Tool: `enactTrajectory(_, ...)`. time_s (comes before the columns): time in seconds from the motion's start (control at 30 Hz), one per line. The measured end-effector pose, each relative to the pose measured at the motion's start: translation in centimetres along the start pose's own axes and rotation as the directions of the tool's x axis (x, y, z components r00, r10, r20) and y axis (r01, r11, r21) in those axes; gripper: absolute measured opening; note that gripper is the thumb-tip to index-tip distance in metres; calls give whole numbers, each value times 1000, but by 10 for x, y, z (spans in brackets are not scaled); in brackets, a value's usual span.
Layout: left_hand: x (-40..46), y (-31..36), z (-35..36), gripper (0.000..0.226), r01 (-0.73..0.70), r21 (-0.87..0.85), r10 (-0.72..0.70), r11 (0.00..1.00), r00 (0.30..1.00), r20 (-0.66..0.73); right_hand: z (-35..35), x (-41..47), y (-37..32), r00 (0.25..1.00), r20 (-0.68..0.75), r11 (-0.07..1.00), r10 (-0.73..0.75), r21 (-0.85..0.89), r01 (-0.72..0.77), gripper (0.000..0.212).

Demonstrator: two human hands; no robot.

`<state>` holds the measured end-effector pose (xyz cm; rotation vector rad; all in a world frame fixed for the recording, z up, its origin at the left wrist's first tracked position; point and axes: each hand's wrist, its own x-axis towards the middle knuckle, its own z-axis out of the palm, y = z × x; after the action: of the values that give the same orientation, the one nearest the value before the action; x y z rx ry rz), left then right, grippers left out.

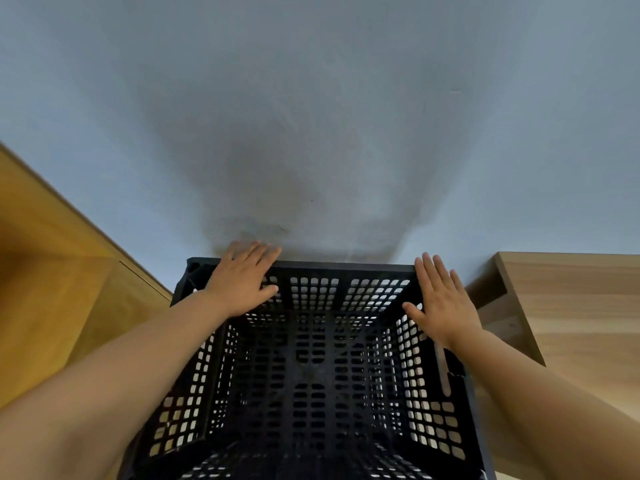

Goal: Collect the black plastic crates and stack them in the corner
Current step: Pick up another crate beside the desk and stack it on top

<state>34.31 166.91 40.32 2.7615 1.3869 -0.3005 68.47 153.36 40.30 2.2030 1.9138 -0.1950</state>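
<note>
Black crate (pixel 311 368) open side up, far rim against pale blue wall (pixel 311 98). Left hand (pixel 242 282) flat, fingers spread on far-left rim; right hand (pixel 443 303) flat, fingers spread along right rim. Wooden furniture left (pixel 52 271), wood tabletop (pixel 571 323) right.

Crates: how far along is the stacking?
Done: a black crate sits against the blue wall, between two wooden units, seemingly atop others, though that is unclear. In hand: the left hand and right hand lie flat and open on its rim. Left: no other crates are in view, so the remainder cannot be judged.
</note>
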Motion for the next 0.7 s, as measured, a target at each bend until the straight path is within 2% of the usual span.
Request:
enactTrajectory(0.13,-34,-57,7,82,114,17,-114,993,993,29,-11,-8,-13,997,37,997,72,-25,-71,78)
enactTrajectory(0.4,-40,-73,20,85,51,-143,-58,988,997,-44,1,-62,-59,945,28,945,326,5,-326,75)
enactTrajectory(0.7,-44,-74,22,82,-4,-127,-16,992,988,-157,27,-147,-103,874,4,871,486,88,-484,79)
